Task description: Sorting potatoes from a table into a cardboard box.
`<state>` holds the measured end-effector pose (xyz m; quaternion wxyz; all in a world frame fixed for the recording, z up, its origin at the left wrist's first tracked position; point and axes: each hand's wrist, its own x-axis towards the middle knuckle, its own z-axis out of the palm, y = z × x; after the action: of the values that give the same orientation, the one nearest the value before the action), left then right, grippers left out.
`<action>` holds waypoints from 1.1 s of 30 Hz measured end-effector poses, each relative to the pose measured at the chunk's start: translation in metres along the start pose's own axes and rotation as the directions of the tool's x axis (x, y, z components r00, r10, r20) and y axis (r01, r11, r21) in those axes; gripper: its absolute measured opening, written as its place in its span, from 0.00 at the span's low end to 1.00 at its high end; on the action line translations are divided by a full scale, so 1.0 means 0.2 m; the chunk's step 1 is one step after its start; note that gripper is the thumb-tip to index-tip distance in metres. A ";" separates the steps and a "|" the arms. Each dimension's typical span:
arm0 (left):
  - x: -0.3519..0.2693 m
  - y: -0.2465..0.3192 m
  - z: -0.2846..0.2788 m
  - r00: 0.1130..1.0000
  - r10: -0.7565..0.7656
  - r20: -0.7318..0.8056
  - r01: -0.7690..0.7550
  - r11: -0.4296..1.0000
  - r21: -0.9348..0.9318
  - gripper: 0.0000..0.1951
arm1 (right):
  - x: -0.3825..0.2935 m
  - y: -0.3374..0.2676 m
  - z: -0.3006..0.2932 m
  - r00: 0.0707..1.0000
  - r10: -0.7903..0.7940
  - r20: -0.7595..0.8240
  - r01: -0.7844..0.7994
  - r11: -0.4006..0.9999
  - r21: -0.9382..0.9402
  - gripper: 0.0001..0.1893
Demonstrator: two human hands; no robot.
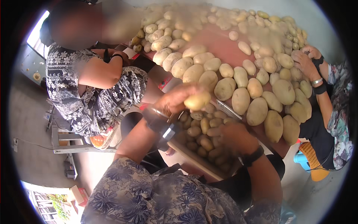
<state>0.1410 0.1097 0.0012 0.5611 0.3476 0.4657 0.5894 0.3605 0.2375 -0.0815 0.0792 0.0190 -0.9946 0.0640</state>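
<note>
My left hand [179, 98], wearing a dark wristband and a metal bracelet, has its fingers around a yellow potato [198, 101]. It is above the near edge of the table [214, 39]. Below, a deep box [193, 161] is filled with small potatoes [206, 144]. Over the right part of this box, my right hand [237, 137] reaches down with blurred fingers among the potatoes. Whether it grips one cannot be seen. Large pale potatoes [240, 100] stand in rows just beyond both hands. A thin silvery object [228, 109], perhaps a phone, lies at the table edge between them.
A heap of potatoes [223, 19] covers the table's far side. On the left sits a person in a black-and-white patterned dress [98, 98], near a grey wooden bench [84, 145]. At right, another person's hands [306, 60] touch potatoes, above an orange cushion [311, 161].
</note>
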 end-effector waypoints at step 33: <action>0.08 0.07 0.18 0.988 -0.116 0.102 0.048 0.861 0.507 0.08 | 0.06 -0.08 -0.16 0.995 0.089 0.050 -0.092 0.992 0.082 0.08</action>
<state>0.1667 0.1319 0.0249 0.5047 0.4988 0.5802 0.3998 0.3534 0.2259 -0.0471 0.0526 -0.0213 -0.9924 0.1088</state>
